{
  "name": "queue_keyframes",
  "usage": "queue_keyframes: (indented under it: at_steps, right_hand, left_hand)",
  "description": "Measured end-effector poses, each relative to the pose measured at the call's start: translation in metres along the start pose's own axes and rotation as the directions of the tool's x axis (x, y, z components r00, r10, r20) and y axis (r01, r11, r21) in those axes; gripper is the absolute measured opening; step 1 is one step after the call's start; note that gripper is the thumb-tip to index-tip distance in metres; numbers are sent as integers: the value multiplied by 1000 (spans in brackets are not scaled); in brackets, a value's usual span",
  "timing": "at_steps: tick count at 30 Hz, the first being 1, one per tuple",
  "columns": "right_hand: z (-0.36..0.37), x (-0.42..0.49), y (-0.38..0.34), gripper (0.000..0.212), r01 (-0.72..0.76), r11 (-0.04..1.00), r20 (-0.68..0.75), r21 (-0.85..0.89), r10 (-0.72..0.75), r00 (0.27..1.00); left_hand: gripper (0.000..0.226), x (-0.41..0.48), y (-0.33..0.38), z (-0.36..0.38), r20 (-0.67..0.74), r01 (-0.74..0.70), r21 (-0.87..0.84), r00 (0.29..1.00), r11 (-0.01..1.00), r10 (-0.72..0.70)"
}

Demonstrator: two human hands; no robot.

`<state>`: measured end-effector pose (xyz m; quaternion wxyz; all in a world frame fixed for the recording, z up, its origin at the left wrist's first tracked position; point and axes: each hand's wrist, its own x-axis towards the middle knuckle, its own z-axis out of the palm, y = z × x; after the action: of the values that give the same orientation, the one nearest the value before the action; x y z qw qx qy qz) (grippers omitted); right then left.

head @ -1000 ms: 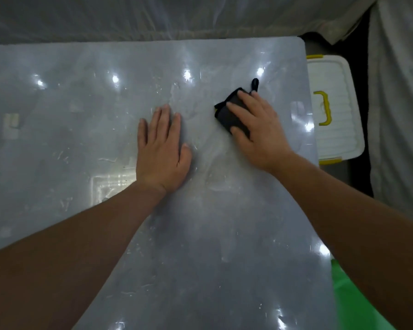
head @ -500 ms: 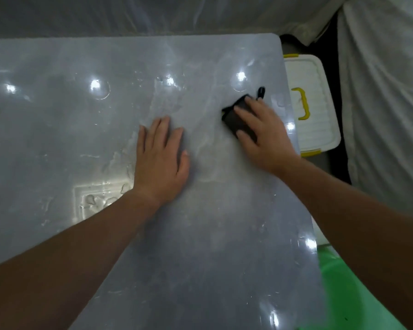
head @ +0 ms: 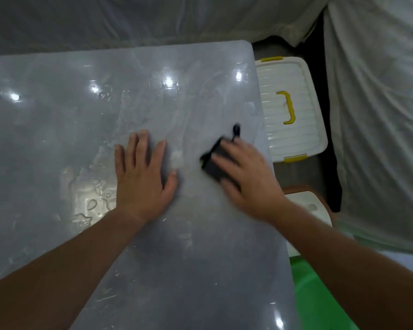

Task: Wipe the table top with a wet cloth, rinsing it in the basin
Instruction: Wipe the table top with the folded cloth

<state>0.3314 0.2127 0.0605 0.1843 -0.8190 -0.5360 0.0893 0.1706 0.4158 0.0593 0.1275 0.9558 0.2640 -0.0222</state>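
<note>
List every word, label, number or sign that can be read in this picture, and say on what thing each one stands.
None: no text can be read.
The table, the cloth, the white box, the sheets and the visible part of the green basin show no print.
A grey mark on the white seat is too blurred to tell.

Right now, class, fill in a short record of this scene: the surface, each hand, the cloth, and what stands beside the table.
Surface: grey table, wet and streaked
Left hand: flat on the table, fingers straight
Right hand: presses the cloth down near the right edge; blurred
Cloth: dark, partly under the right fingers
Beside table: white box with yellow handle; green tub, only partly seen
</note>
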Motion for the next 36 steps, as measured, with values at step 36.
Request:
queue_keyframes:
  at_steps: [36]
  right_hand:
    - [-2,19,4,52,-19,997,67,78,14,998]
  left_hand:
    - [64,6,18,-6,4,124,-226,992,966,-127]
